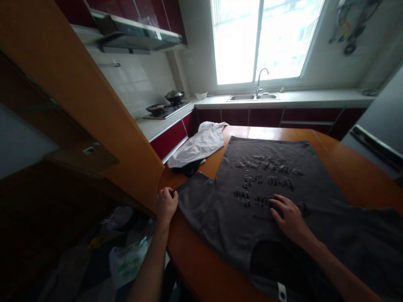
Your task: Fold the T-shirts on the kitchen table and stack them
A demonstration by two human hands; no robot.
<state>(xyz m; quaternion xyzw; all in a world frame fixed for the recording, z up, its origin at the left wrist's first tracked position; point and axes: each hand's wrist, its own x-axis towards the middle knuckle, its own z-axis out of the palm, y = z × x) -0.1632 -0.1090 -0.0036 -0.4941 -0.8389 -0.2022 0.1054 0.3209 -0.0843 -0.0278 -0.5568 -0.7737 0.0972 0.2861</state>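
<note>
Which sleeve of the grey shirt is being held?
The sleeve at the left, pinched at its edge by the left hand. The sleeve at the right has no hand on it; the right hand rests on the lettering.

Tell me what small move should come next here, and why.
Perhaps gently pull the sleeve outward: your left hand pinches its end, the shirt looks creased nearby, and your right hand, on the print, could anchor it.

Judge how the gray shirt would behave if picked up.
The gray shirt is probably floppy: wrinkles show near one sleeve. Lifted by the edge the left hand pinches, it would likely sag. Its glossy lettering may be slightly stiffer than the cloth.
</note>
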